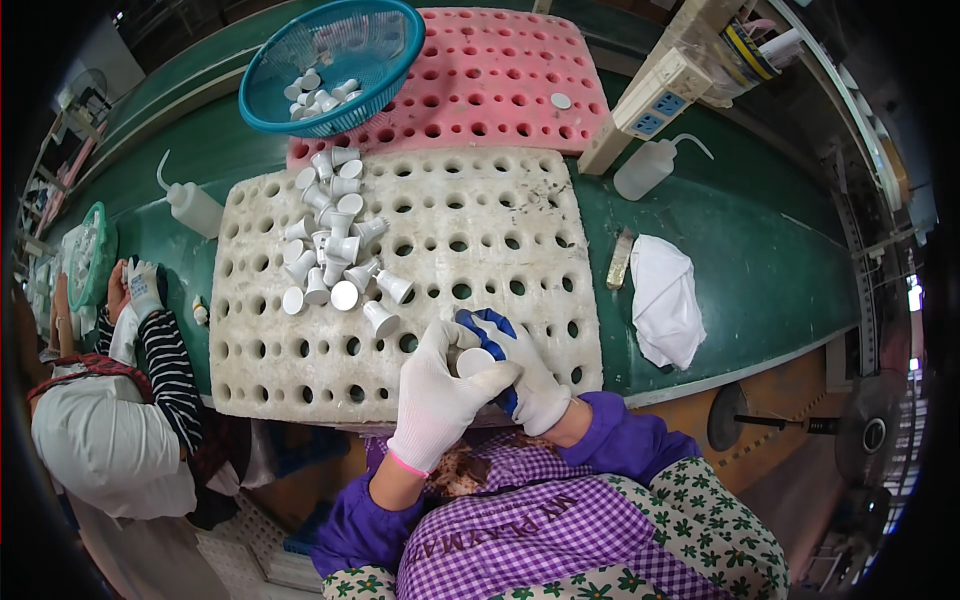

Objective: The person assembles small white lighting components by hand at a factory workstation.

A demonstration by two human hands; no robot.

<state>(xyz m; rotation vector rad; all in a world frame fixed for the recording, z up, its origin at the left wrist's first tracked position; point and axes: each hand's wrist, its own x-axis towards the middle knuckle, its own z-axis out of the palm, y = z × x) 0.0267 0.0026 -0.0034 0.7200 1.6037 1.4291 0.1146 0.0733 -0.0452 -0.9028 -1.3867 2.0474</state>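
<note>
— Cap [474, 361], small, white and round: where does it sit?
— Between both gloved hands, over the near edge of the white foam tray [520, 210], toward its right corner. The left hand [440, 395] clasps it from below and the side, fingers curled around it.
— And the right hand [530, 375]?
— It is clenched around a blue piece [490, 322] that shows above the glove, pressed against the cap. What that blue piece is, I cannot tell.
— What lies on the tray?
— A loose heap of white funnel-shaped pieces [335, 240] on its far left part, some upright, some tipped over. The tray is full of round holes.
— Beyond it?
— A pink foam tray [500, 70] touches its far edge, with a teal basket [330, 65] resting on the pink tray's left corner, more white pieces inside.
— On the green counter [760, 230]?
— A white cloth [665, 300] right of the tray, a squeeze bottle [650, 165] farther back, another bottle [190, 205] at the left. A second person [120, 400] sits at the left.
</note>
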